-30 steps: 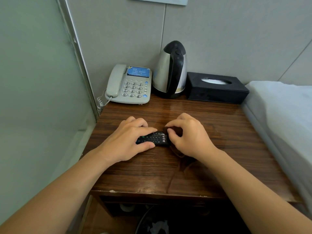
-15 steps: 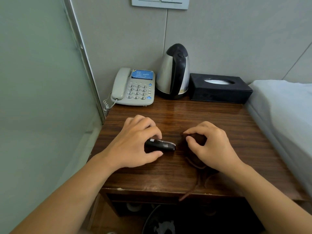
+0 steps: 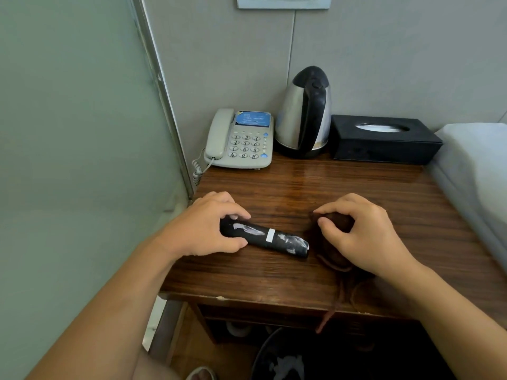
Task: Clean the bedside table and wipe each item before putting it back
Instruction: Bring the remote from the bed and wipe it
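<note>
wooden bedside table, frame centre: i see left hand pinching remote end, back side up, right hand bunched round brown cloth beside it. risk: one-end grip lets remote pivot when wiped; dangling cloth tail may snag the edge.

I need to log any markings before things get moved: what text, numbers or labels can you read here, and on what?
"1 2 3 / 4 5 6 / 7 8 9 / * 0 #": keypad of the telephone.
Blue card above that keypad: printed lines, too small to read.
White band on the remote control, held by the left hand: blank or too small to tell.
Kettle, tissue box, wall plate: no legible text.
</note>
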